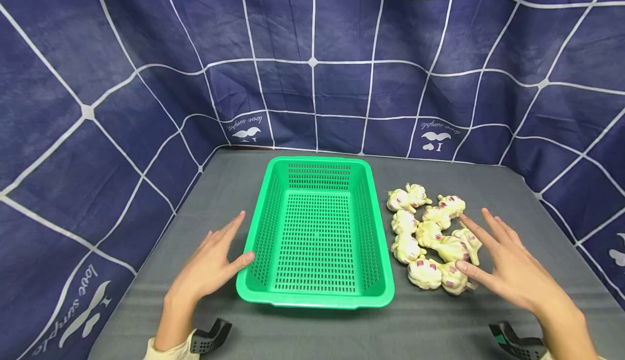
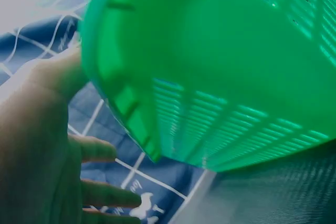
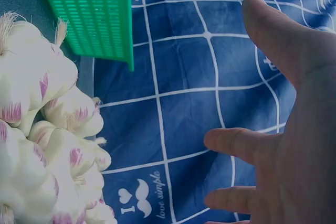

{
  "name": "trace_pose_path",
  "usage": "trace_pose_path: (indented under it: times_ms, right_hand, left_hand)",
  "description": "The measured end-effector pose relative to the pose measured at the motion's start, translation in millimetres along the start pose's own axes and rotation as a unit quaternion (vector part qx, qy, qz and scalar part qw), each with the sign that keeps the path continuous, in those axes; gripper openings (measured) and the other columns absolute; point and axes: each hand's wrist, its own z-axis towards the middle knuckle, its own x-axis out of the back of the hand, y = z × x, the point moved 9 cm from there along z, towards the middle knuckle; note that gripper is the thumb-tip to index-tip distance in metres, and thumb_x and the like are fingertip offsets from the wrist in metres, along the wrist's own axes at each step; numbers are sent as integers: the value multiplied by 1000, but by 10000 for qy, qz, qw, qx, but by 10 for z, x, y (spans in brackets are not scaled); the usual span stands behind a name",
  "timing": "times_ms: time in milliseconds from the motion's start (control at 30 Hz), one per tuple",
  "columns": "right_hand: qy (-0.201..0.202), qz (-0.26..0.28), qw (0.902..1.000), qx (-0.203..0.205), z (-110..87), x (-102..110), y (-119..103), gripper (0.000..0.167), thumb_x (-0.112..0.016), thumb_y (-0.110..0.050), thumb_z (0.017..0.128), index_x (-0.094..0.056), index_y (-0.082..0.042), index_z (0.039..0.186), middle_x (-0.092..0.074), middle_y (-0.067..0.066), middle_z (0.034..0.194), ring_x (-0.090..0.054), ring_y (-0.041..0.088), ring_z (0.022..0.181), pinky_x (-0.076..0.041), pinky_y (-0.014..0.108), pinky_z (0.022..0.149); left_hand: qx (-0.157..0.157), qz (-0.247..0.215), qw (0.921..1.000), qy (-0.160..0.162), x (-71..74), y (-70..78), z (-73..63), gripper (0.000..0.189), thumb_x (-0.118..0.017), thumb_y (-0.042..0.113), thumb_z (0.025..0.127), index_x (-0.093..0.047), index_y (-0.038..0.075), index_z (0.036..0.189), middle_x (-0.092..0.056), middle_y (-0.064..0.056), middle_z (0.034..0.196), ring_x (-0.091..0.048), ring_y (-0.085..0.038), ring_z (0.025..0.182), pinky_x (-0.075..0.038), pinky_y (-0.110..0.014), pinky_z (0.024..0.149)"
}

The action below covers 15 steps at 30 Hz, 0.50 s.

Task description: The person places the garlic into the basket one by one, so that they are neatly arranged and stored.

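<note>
A green plastic basket [image 1: 317,299] with slotted walls and floor stands upright on the table, with nothing inside it. My left hand [image 1: 207,268] is at its left side, fingers extended, the thumb tip right at the rim. In the left wrist view the basket's outer wall [image 2: 236,51] fills much of the picture beside the spread fingers. Right of the basket lie several garlic bulbs [image 1: 405,248], whitish with purple streaks, grouped close together. Over their right edge hovers my right hand [image 1: 512,265], fingers spread and holding nothing. The right wrist view shows the garlic [image 3: 68,114] apart from that hand.
A dark grey cloth [image 1: 205,230] covers the table. Blue curtains [image 1: 342,89] with a white grid pattern hang along the back and both sides. Each wrist wears a black device [image 1: 211,336], low in the head view.
</note>
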Motion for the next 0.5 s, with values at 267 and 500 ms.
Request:
trace_pose_path:
  times_ms: [267, 500]
  right_hand:
    - [301, 603, 9976, 163, -31, -20, 53, 85, -79, -27, 83, -36, -19, 155, -20, 27, 158, -25, 60, 131, -23, 79, 88]
    - [519, 773, 9954, 219, -59, -73, 104, 81, -80, -23, 80, -43, -14, 151, -30, 29, 152, -32, 61, 124, -23, 77, 93]
  left_hand:
    - [-155, -420, 9988, 189, -115, -55, -3, 68, -56, 36, 101, -26, 15, 158, -42, -19, 151, -45, -45, 131, -36, -63, 101]
    - [-151, -667, 9973, 278, -135, -86, -22, 60, -50, 29, 104, -28, 15, 158, -41, -15, 152, -44, -42, 132, -35, -62, 102]
